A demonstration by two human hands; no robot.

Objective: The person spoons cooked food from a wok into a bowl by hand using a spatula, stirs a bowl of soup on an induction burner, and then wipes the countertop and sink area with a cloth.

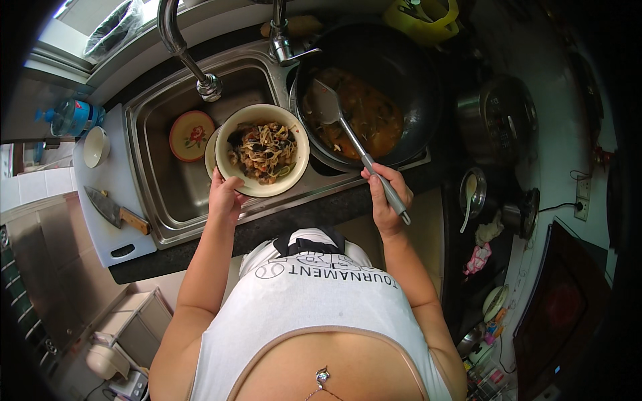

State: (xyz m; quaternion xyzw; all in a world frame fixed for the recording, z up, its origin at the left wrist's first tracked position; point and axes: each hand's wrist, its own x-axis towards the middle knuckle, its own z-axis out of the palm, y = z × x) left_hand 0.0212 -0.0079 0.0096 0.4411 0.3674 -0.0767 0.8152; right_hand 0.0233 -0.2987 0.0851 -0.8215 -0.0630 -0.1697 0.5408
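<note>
My left hand (228,194) grips the near rim of a cream enamel bowl (301,165), held over the divider of the sink. Cooked food (263,150) with pale strands and dark pieces fills its middle. In my right hand (388,198) is the grey handle of a metal wok spatula (327,103). Its blade reaches into a black wok (386,50) to the right, over brownish sauce (371,128). A second pale rim shows just behind the bowl; the rest of that dish is hidden.
Inside the steel sink (175,195) lies a flower-painted dish (193,135); a faucet (208,87) hangs above. A white cutting board (118,175) at left carries a cleaver-like knife (113,208) and a small bowl (96,147). A rice cooker (494,120) stands at right, near a ladle (469,195).
</note>
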